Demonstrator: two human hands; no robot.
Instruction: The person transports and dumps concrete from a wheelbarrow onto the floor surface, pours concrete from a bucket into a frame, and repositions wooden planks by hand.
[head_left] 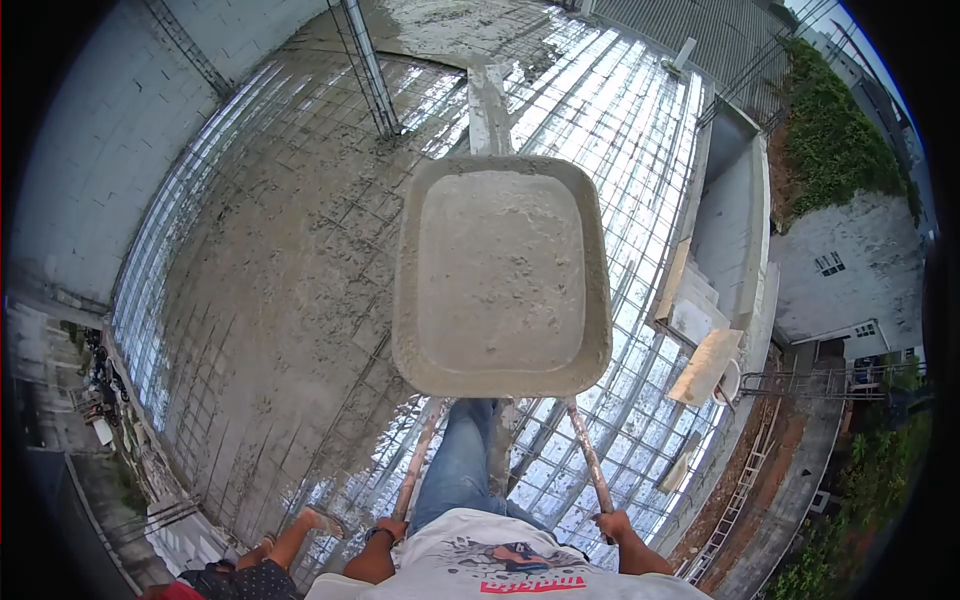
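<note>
In front of me is a wheelbarrow (403, 300), its tray coated with cement and holding wet concrete (500, 270) with a mostly smooth, slightly pitted surface. Two rusty, cement-stained handles run back from it toward my body. My left hand (390, 529) is wrapped round the end of the left handle (418, 455). Round the right handle (590, 450), my right hand (613, 525) is closed in the same way. The tray hides the wheel. Under the wheelbarrow runs a narrow cement-smeared plank (488, 110).
Fresh concrete (260, 240) covers the left of the slab; bare rebar mesh (640, 160) lies to the right. A rebar column (370, 70) rises ahead. A stairwell opening (715, 220) and a board (706, 366) edge the right side. Another person's leg (290, 540) shows at lower left.
</note>
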